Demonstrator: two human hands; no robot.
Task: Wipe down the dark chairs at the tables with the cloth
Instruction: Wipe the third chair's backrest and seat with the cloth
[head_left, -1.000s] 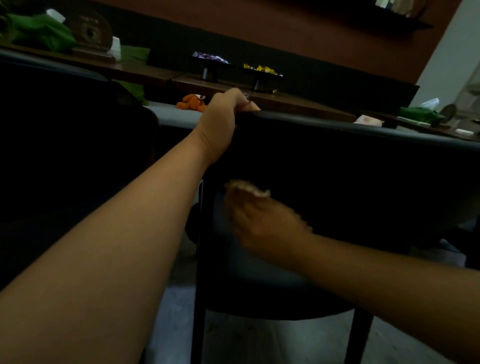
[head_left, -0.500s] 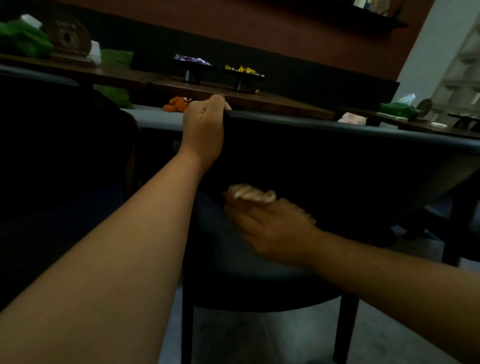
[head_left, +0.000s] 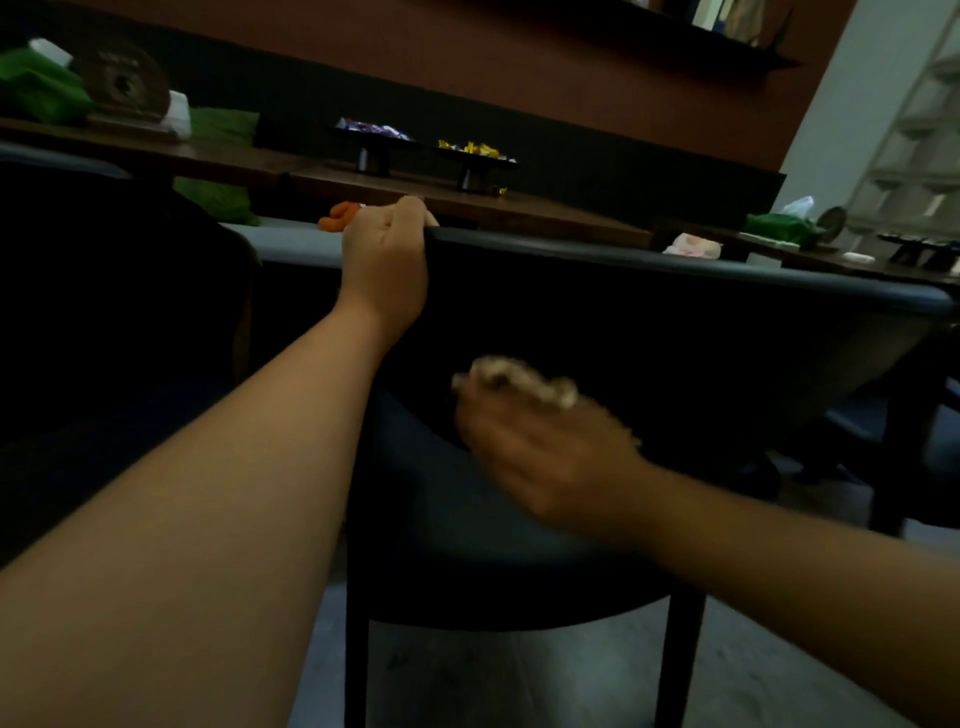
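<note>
the task is judged to be in the middle of one chair, not near its end. the dark chair (head_left: 597, 312) in front is being wiped on the outer face of its backrest, low down, where the backrest meets the seat. the cloth (head_left: 519, 382) is pressed against this dark surface under the fingers of the right hand (head_left: 545, 457); only a pale, crumpled edge of it is seen above the fingertips. the right hand is blurred, so it cannot be told whether its grip is curled round the cloth or laid flat on it. the left hand (head_left: 387, 260) is clamped on the top rim of the backrest near its left end, with the fingers folded over the edge, and the chair is steadied by it.

how much of this chair is already clean cannot be read from the dark surface. the right part of the backrest, the legs and the seat are judged to be left. a second dark chair (head_left: 104, 312) stands just beside, at the left, and no hand is on it.

the backrest is a wide curved band. its long axis runs from left to right across the view and drops a little to the right. its outer face is turned to the camera, so the chair faces away, toward the bench (head_left: 519, 210) behind it. the cloth strip lies roughly along the same axis.
</note>
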